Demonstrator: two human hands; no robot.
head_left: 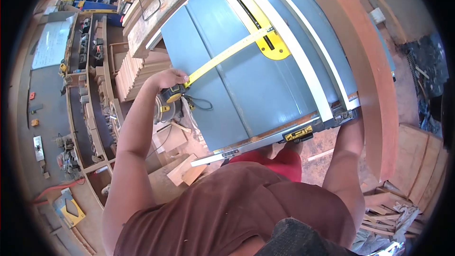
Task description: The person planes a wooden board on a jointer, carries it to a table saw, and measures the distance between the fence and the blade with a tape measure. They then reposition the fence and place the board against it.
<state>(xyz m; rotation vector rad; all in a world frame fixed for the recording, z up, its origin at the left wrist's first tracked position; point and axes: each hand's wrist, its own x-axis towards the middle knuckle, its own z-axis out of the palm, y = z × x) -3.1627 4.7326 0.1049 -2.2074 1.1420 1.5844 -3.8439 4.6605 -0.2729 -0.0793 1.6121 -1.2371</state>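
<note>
"Position of the tape measure [174, 94]?"

"Left of centre in the frame, at the left edge of the blue-grey bench [265, 90]. Its yellow tape [227, 56] is drawn out, running up and right over the surface to the yellow plate [278, 51], ending close to the white fence [303, 61]."

"Condition of the hands?"

"Left hand [173, 78]: grasping, closed at the tape measure, thumb and fingers near the mouth. Right hand [351, 124]: at the fence's near end, right of centre, largely hidden beneath it; I cannot tell whether it grips."

"Surroundings?"

"A long brown board [374, 66] curves down the right side of the frame. Stacked wood [137, 77] lies left of the bench. A dark cord loop [201, 103] hangs just beside the tape measure. Noted: a slotted opening in the yellow plate."
</note>
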